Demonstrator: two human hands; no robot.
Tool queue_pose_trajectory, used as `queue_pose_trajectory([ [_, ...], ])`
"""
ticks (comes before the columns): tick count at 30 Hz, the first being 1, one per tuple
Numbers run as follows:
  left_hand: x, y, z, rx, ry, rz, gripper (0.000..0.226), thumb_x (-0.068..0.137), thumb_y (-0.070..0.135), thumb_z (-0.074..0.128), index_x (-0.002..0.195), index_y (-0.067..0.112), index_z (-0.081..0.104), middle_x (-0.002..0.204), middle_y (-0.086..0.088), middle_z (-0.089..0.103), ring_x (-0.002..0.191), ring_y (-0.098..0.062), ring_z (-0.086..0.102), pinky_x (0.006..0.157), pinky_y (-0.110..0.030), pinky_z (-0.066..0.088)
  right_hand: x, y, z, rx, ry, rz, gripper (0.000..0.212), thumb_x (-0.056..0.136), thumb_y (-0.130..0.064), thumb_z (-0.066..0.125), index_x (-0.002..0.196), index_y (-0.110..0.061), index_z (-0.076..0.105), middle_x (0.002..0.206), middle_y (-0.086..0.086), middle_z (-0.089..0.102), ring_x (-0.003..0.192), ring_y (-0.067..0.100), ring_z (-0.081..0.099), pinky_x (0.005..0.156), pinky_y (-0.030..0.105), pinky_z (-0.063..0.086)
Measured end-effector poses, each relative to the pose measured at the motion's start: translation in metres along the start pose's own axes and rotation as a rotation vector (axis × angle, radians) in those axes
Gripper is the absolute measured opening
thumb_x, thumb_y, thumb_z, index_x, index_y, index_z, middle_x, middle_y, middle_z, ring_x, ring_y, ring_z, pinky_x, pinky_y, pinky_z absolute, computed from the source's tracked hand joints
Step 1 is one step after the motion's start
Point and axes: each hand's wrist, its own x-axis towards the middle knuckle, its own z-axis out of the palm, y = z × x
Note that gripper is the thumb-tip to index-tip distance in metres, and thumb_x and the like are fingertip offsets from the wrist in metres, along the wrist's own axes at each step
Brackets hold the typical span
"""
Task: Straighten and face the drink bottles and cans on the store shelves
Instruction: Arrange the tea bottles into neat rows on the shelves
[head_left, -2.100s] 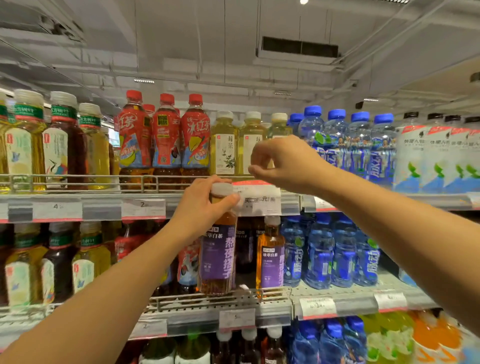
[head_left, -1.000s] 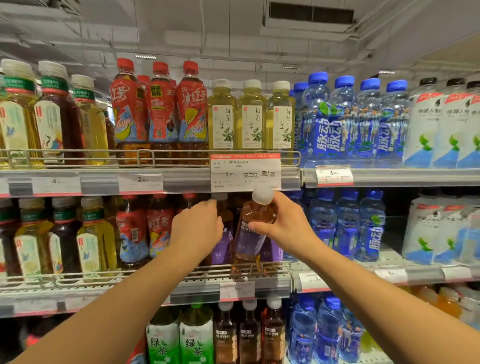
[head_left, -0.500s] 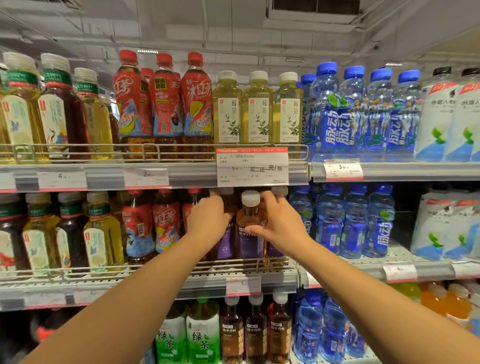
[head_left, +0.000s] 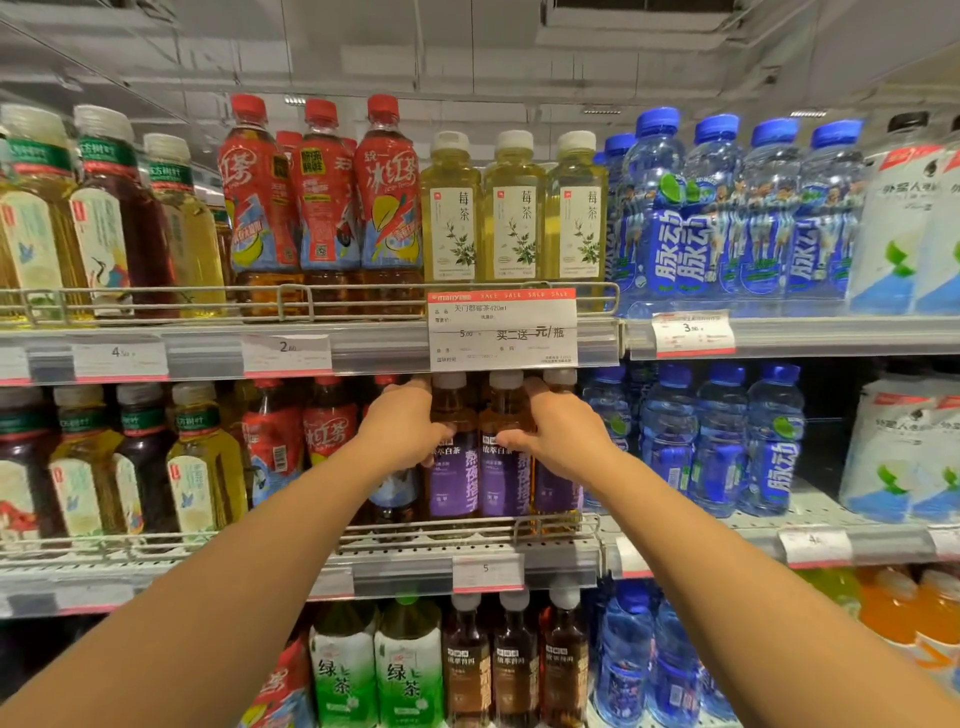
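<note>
On the middle shelf (head_left: 395, 556), my left hand (head_left: 402, 428) curls around the left purple-label tea bottle (head_left: 453, 467), thumb on its front. Just beside it, my right hand (head_left: 558, 431) grips the next purple-label bottle (head_left: 503, 473), both upright under the sale tag (head_left: 502, 328).

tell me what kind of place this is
Most likely a supermarket drinks aisle: tiered shelves packed with bottled teas and blue-capped water bottles, price tags on the rails, and a red-topped sale sign hanging off the upper shelf.
</note>
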Motion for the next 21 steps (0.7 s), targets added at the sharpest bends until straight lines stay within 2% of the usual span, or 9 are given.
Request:
queue_pose_trajectory([
  [2, 0.000, 0.001, -0.001, -0.021, -0.019, -0.014, 0.035, 0.093, 0.032, 0.073, 0.113, 0.014, 0.051, 0.104, -0.011, 0.063, 0.062, -0.019, 0.073, 0.054, -0.029, 0.054, 0.006, 0.006, 0.000, 0.056, -0.033, 0.000, 0.064, 0.087, -0.065, 0.066, 0.124, -0.014, 0.054, 0.104, 0.007, 0.063, 0.102, 0.031, 0.058, 0.080, 0.044, 0.054],
  [4, -0.001, 0.005, -0.004, -0.073, -0.057, -0.025, 0.035, 0.094, 0.026, 0.073, 0.115, 0.011, 0.050, 0.089, -0.011, 0.071, 0.052, -0.015, 0.070, 0.041, -0.025, 0.048, 0.010, 0.012, 0.000, 0.129, -0.064, -0.009, 0.068, 0.087, -0.063, 0.069, 0.132, -0.017, 0.051, 0.112, 0.006, 0.063, 0.111, 0.028, 0.054, 0.085, 0.043, 0.053],
  [7, -0.004, 0.009, -0.006, -0.137, -0.095, -0.038, 0.033, 0.097, 0.020, 0.069, 0.119, 0.008, 0.047, 0.077, -0.009, 0.068, 0.040, -0.007, 0.062, 0.036, -0.018, 0.042, 0.013, 0.015, -0.002, 0.217, -0.092, -0.031, 0.075, 0.083, -0.062, 0.073, 0.142, -0.022, 0.046, 0.132, 0.005, 0.060, 0.125, 0.028, 0.051, 0.097, 0.045, 0.051],
  [10, -0.010, 0.012, -0.010, -0.184, -0.118, -0.029, 0.033, 0.100, 0.019, 0.065, 0.123, 0.008, 0.044, 0.082, -0.012, 0.067, 0.038, -0.005, 0.060, 0.035, -0.016, 0.041, 0.014, 0.017, -0.006, 0.275, -0.104, -0.055, 0.073, 0.085, -0.054, 0.076, 0.144, -0.021, 0.047, 0.129, 0.001, 0.055, 0.121, 0.025, 0.051, 0.094, 0.037, 0.047],
  [13, -0.011, 0.012, -0.013, -0.207, -0.128, -0.010, 0.030, 0.101, 0.018, 0.063, 0.119, 0.014, 0.039, 0.073, -0.009, 0.068, 0.040, -0.004, 0.061, 0.036, -0.016, 0.042, 0.013, 0.017, -0.008, 0.300, -0.104, -0.068, 0.072, 0.084, -0.053, 0.078, 0.142, -0.020, 0.050, 0.132, 0.003, 0.057, 0.122, 0.024, 0.052, 0.098, 0.039, 0.048],
  [18, -0.005, 0.005, -0.010, -0.055, -0.108, 0.026, 0.028, 0.101, 0.027, 0.064, 0.112, 0.008, 0.048, 0.063, -0.007, 0.071, 0.054, -0.017, 0.071, 0.046, -0.031, 0.057, 0.010, 0.017, -0.005, 0.277, -0.092, -0.046, 0.071, 0.081, -0.063, 0.075, 0.136, -0.021, 0.056, 0.127, 0.003, 0.064, 0.120, 0.024, 0.054, 0.097, 0.044, 0.051],
  [21, -0.005, 0.003, -0.008, -0.035, -0.092, 0.030, 0.027, 0.101, 0.028, 0.063, 0.110, 0.007, 0.049, 0.066, -0.010, 0.071, 0.049, -0.015, 0.069, 0.049, -0.036, 0.059, 0.002, 0.015, -0.003, 0.266, -0.080, -0.040, 0.069, 0.079, -0.066, 0.072, 0.131, -0.022, 0.058, 0.120, 0.001, 0.068, 0.111, 0.022, 0.060, 0.091, 0.044, 0.056],
])
